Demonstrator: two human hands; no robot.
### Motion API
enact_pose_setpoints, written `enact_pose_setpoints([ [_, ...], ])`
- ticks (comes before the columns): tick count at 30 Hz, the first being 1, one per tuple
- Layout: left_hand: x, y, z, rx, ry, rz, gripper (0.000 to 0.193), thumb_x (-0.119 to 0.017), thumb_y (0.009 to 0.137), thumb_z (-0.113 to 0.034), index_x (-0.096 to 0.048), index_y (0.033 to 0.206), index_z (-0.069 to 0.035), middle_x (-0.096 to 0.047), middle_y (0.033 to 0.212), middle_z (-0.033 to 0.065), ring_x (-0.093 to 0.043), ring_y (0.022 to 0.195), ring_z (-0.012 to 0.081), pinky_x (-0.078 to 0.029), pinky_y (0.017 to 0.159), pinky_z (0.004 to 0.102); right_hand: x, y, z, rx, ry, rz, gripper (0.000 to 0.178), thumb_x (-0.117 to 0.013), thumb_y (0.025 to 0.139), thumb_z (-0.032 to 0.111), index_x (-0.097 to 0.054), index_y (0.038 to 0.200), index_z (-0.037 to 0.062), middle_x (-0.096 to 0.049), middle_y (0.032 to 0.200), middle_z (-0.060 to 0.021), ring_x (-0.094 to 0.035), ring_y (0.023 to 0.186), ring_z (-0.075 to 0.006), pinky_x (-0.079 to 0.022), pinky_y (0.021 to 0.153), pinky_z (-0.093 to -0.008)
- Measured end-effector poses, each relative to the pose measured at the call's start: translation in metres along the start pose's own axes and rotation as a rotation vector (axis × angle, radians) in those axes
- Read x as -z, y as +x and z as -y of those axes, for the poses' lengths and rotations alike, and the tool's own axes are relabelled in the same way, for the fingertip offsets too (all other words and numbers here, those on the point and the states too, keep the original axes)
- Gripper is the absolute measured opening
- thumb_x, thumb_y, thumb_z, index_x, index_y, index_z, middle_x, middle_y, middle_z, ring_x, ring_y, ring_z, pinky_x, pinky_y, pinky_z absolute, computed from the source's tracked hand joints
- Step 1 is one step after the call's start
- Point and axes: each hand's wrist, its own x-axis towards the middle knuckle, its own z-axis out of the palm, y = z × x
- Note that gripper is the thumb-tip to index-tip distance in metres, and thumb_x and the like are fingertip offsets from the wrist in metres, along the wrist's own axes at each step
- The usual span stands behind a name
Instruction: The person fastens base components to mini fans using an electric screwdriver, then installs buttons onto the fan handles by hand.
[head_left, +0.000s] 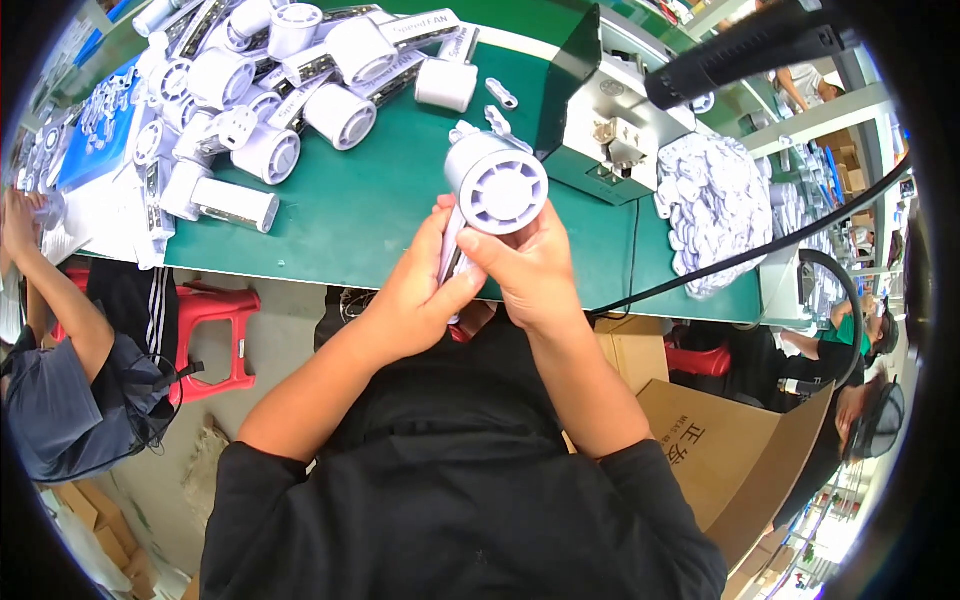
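Observation:
A white handheld fan (497, 188) is held in front of me near the table's front edge, its round slotted grille facing up toward me. My left hand (425, 290) wraps round the handle, which is mostly hidden by the fingers. Closed about the same fan from the right is my right hand (530, 268), thumb lying just under the grille. Small white plastic pieces (501, 94) lie on the green table (330, 215) beyond the fan head; one sits close behind it.
Many similar white fans (340, 112) are heaped at the left. A metal bench machine (605, 140) stands right of centre, beside a clear bag of white parts (712, 205). A black cable (770, 245) crosses the right side. A co-worker's arm (65, 295) is at far left.

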Motion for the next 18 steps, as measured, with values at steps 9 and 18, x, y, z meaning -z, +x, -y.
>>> enact_pose_setpoints([
  [9,-0.006,-0.007,-0.004,0.097,-0.249,0.158,0.068,-0.058,0.082,-0.013,-0.021,0.137,-0.002,-0.048,0.095,0.0048,-0.049,0.074,0.0090,-0.044,0.066,0.0240,0.028,-0.007,-0.003,-0.020,0.087,0.178,0.072,-0.074,0.071,0.023,-0.035,0.127,-0.0015,-0.055,0.115,-0.0233,-0.057,0.105,-0.0311,-0.045,0.092,-0.0433],
  [18,-0.018,-0.020,-0.015,0.115,-0.271,0.120,0.067,-0.058,0.084,-0.027,-0.025,0.134,0.001,-0.050,0.101,0.0076,-0.052,0.077,0.0121,-0.044,0.065,0.0248,0.023,-0.021,-0.001,-0.084,0.159,0.149,0.080,-0.068,0.071,-0.002,-0.023,0.137,0.0036,-0.048,0.119,-0.0101,-0.052,0.105,-0.0176,-0.051,0.077,-0.0304],
])
